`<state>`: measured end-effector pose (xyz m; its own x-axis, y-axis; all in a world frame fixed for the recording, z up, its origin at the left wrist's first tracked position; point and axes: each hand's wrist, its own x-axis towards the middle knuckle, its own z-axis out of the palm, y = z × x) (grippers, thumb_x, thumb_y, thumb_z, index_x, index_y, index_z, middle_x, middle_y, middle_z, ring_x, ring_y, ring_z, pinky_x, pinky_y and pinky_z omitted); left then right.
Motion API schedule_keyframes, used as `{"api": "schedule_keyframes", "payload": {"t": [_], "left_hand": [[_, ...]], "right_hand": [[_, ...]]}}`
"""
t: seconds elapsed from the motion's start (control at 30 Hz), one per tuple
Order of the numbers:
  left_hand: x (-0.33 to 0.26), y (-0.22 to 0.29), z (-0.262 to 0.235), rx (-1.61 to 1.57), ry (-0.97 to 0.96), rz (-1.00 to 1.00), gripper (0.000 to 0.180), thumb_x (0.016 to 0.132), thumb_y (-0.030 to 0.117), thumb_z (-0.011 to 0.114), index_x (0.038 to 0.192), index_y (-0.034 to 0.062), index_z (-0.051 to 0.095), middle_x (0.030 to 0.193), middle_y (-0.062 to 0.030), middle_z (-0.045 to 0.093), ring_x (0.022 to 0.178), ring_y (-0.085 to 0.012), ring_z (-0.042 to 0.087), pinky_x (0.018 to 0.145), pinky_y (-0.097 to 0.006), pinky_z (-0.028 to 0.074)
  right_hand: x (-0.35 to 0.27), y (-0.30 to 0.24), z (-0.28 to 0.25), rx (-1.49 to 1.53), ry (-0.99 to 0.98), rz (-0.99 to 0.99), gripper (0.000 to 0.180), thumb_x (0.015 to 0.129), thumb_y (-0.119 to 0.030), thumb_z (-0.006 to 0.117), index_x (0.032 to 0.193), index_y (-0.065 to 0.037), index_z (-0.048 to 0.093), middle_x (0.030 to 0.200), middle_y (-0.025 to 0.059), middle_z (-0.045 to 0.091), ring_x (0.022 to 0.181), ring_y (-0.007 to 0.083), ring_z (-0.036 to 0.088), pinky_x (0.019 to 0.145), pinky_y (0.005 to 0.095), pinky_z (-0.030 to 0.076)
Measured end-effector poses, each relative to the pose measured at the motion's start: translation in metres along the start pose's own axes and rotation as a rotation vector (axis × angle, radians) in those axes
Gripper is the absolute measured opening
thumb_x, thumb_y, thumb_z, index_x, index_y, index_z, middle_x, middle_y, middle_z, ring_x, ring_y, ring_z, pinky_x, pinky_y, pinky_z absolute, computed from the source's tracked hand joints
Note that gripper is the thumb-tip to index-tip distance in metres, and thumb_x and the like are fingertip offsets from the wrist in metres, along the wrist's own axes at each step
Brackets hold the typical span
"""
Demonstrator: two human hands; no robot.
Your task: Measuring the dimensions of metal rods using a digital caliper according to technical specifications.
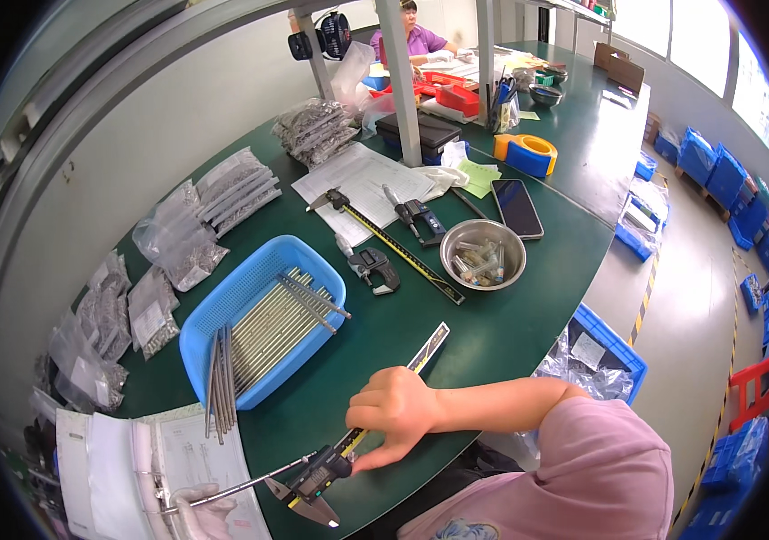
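A: State of the work?
B: Partway, I judge. Blue basket [292,364] holds a row of brassy rods [256,340]; grey rods [220,382] rest over its rim in two groups. Which are done and which are left: cannot tell. One rod [245,486] is out, beside the held caliper [317,479], whose jaws stand apart. Contact unclear; reading not evidently taken.
A: Hands?
B: Right hand [393,407]: fingers clamped on the held caliper. Left hand [202,514]: fingers closed on the one rod, over the open binder [200,445].
A: Room?
B: Grey floor [677,301], blue bins [713,166] toward the windows, co-worker [420,40] seated beyond the frame.
A: Surface?
B: Green bench [483,351]. Bagged parts [240,189] along the wall side, then papers [339,180], spare caliper [393,249], steel bowl [517,256] of small tubes, phone [517,209], two micrometers [371,263].
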<state>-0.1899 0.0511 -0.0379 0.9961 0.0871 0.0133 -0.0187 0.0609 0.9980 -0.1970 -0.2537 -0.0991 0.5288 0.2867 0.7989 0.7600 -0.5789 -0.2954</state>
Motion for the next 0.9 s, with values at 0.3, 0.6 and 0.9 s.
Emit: {"api": "schedule_keyframes", "payload": {"t": [0.3,0.6,0.9], "left_hand": [[-0.036,-0.036,-0.011,-0.05,0.194,-0.056,0.045,0.088,0.027,0.05,0.116,-0.007,0.043,0.108,-0.019,0.049,0.092,-0.0277,0.05,0.079,-0.038,0.045],[-0.045,-0.062,0.024,-0.31,0.011,-0.204,0.036,0.095,0.021,0.032,0.107,-0.0087,0.048,0.102,-0.0184,0.056,0.092,-0.0236,0.057,0.086,-0.032,0.045],[-0.053,-0.06,0.016,-0.264,-0.107,-0.305,0.022,0.089,0.013,0.05,0.101,-0.0023,0.058,0.094,-0.0114,0.061,0.082,-0.014,0.06,0.076,-0.024,0.048]], "right_hand": [[-0.005,0.002,-0.003,0.001,-0.013,0.022,0.042,0.064,-0.045,0.071,0.065,-0.009,0.05,0.053,-0.0001,0.044,0.041,0.0186,0.044,0.037,0.0303,0.031],[0.004,0.007,0.001,-0.096,-0.051,0.017,0.043,0.061,-0.045,0.074,0.066,-0.007,0.054,0.055,0.003,0.049,0.044,0.0178,0.048,0.04,0.0281,0.036],[0.021,-0.006,0.004,-0.179,-0.205,0.081,0.048,0.065,-0.044,0.072,0.082,0.0,0.061,0.055,0.0066,0.051,0.041,0.0161,0.045,0.039,0.0258,0.033]]}}
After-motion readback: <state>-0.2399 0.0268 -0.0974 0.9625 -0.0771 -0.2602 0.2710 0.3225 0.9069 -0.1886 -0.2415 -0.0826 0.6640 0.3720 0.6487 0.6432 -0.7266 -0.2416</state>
